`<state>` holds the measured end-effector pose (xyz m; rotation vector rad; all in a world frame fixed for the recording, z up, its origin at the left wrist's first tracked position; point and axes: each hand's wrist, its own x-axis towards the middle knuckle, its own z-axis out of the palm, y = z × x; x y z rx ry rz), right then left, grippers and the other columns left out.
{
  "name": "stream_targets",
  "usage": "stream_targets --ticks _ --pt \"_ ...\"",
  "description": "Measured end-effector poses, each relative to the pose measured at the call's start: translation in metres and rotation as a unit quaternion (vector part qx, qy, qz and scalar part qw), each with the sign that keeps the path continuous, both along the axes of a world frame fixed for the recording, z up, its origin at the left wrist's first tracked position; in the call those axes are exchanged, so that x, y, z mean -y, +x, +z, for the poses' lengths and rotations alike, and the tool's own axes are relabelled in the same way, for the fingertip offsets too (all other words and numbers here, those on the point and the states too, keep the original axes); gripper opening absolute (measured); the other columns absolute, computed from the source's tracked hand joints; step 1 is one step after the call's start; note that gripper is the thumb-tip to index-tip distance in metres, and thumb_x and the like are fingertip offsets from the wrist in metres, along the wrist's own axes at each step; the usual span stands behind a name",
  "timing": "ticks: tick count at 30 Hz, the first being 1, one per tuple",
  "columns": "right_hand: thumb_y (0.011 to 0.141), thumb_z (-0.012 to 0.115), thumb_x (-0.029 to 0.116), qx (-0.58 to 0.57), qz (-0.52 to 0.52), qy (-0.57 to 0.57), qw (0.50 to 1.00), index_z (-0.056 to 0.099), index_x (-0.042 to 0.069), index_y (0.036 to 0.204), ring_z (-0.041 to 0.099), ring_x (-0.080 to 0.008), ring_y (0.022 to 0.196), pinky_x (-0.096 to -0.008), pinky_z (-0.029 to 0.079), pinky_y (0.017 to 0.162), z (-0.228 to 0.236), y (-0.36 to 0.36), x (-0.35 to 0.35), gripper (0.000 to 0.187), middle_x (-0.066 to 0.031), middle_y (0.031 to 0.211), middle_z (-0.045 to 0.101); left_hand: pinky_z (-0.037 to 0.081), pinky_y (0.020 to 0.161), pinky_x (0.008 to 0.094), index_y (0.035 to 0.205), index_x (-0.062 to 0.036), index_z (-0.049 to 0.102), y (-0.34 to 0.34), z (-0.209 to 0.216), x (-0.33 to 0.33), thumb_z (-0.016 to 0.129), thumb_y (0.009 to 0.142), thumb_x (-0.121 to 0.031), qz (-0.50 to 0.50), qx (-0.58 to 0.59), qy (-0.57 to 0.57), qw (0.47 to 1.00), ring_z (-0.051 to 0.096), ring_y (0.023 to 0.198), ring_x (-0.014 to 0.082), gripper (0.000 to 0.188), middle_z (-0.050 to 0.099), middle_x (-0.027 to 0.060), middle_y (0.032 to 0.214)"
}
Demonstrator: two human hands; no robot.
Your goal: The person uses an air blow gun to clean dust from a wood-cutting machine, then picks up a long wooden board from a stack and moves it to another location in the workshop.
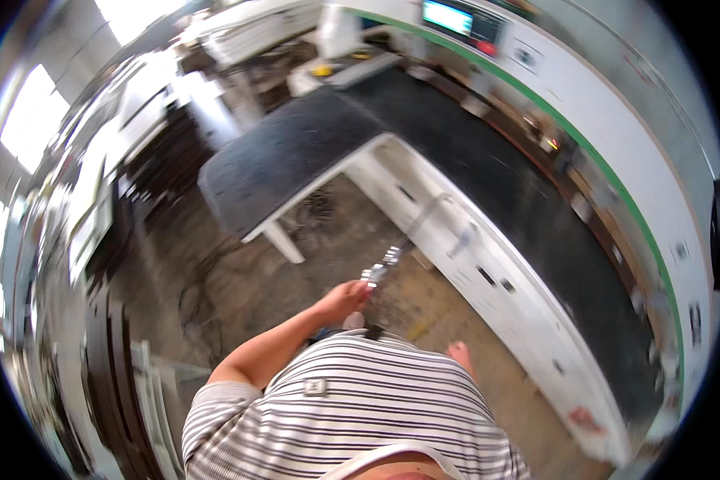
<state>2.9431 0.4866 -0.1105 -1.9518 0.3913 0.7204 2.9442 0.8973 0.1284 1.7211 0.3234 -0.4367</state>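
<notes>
My left hand is closed around one end of a narrow, shiny silver object, held out in front of my striped shirt. Blur hides its exact kind. Its far end points toward the white side of the machine; I cannot tell whether the two touch. My right hand shows only as a small, blurred bit beside the right of my shirt. Its fingers cannot be made out, nor whether it holds anything.
A long black-topped machine bed runs along the right, with a dark side table joined to it at the far left. Above it spans a white beam with a green edge and a lit screen. Stacked panels stand at the left.
</notes>
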Motion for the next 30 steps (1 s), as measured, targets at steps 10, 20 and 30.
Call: stream_targets --ticks 10,20,30 --pt "0.083 0.059 0.021 -0.004 -0.082 -0.003 0.997 0.058 0.0 0.087 0.064 -0.0186 0.058 -0.0324 0.051 0.057 -0.035 -0.062 0.005 0.022 -0.0102 0.072 0.065 0.029 0.042 0.024 0.085 -0.0107 0.05 0.019 0.023 0.022 0.034 0.1 -0.041 -0.114 -0.113 -0.052 0.986 0.034 0.048 0.0067 0.038 0.042 -0.0045 0.062" --pt "0.083 0.06 0.019 -0.022 -0.15 -0.031 0.988 0.058 0.001 0.084 0.06 -0.0152 0.055 -0.0299 0.049 0.052 -0.043 -0.102 0.017 0.017 -0.0061 0.067 0.062 0.03 0.043 0.0246 0.087 -0.0097 0.05 0.03 0.021 0.043 0.035 0.099 -0.04 -0.205 -0.155 -0.023 0.966 0.035 0.049 0.007 0.036 0.043 -0.0036 0.064" --pt "0.083 0.059 0.024 -0.024 -0.114 -0.102 0.988 0.062 0.0 0.089 0.065 -0.0185 0.059 -0.032 0.05 0.057 -0.018 -0.116 0.009 0.025 -0.0091 0.071 0.066 0.032 0.049 0.0262 0.084 -0.0081 0.052 0.04 0.02 0.075 0.036 0.099 -0.038 -0.368 -0.077 0.059 0.925 0.035 0.052 0.0086 0.037 0.042 -0.0037 0.063"
